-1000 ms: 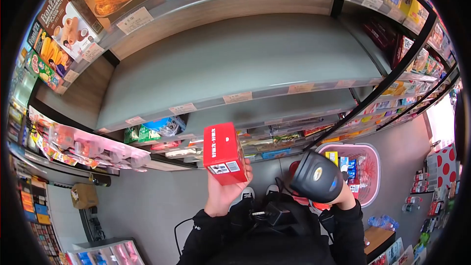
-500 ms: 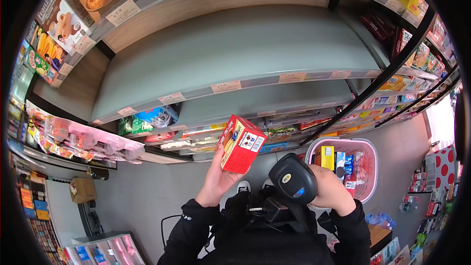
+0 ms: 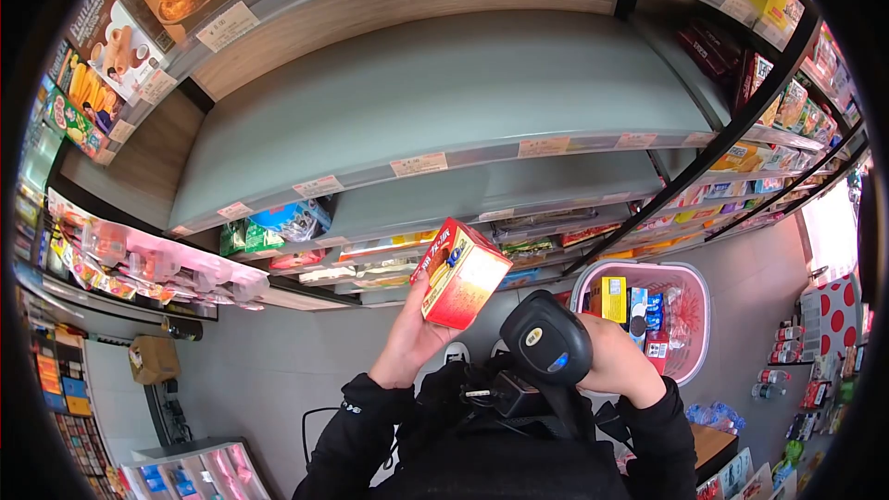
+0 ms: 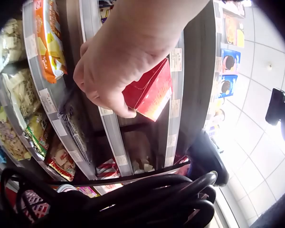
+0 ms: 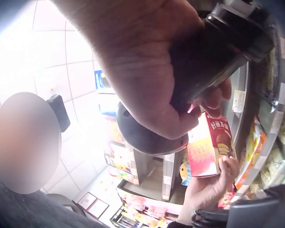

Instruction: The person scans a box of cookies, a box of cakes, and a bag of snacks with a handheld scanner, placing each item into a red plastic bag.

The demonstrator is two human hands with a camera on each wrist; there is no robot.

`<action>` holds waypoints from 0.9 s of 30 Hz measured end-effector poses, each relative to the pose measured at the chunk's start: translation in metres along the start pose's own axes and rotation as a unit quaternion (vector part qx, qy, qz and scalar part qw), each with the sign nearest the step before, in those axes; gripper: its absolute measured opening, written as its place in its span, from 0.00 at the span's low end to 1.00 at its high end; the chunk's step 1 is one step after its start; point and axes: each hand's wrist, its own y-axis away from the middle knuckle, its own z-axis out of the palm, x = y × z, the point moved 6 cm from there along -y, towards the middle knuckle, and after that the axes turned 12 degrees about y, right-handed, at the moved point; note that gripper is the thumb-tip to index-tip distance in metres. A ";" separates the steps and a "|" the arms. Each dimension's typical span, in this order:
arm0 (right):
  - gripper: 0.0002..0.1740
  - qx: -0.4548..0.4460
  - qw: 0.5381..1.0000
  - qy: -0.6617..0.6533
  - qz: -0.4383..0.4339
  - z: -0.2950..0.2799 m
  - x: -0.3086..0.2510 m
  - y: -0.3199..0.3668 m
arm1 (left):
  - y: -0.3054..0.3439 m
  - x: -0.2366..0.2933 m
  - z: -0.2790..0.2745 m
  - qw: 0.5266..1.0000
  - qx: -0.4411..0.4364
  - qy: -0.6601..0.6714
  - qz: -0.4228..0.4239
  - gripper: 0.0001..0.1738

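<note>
In the head view my left hand grips a red snack box, tilted, its thumb on the pictured face. A bright glow covers the box side turned toward the scanner. My right hand holds a black handheld barcode scanner by its handle, the head just right of and below the box. The left wrist view shows the fingers of the left hand around the red box. The right wrist view has the scanner facing the lit side of the box.
Ahead runs a grey shelf with price tags along its edge, packets on the tiers below. A pink basket with several packages stands on the floor to the right. A black cable crosses the left wrist view. A cardboard box lies left.
The red box has turned from its top face to its sides and moved right. The scanner has come left toward it, and a glow has appeared on the box side.
</note>
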 end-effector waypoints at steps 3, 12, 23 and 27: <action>0.16 -0.002 1.000 0.015 -0.007 -0.003 -0.001 -0.001 | -0.001 0.001 0.002 1.000 -0.003 0.001 0.001 0.27; 0.17 0.016 1.000 0.006 -0.006 -0.006 0.003 -0.002 | -0.006 0.005 0.003 1.000 -0.006 0.001 -0.009 0.28; 0.20 0.203 0.881 -0.383 0.191 0.017 0.062 0.018 | 0.005 0.016 0.019 0.958 -0.123 -0.238 0.101 0.35; 0.17 0.296 0.836 -0.423 0.184 0.048 0.071 0.008 | -0.010 -0.002 0.011 0.939 -0.156 -0.307 0.009 0.37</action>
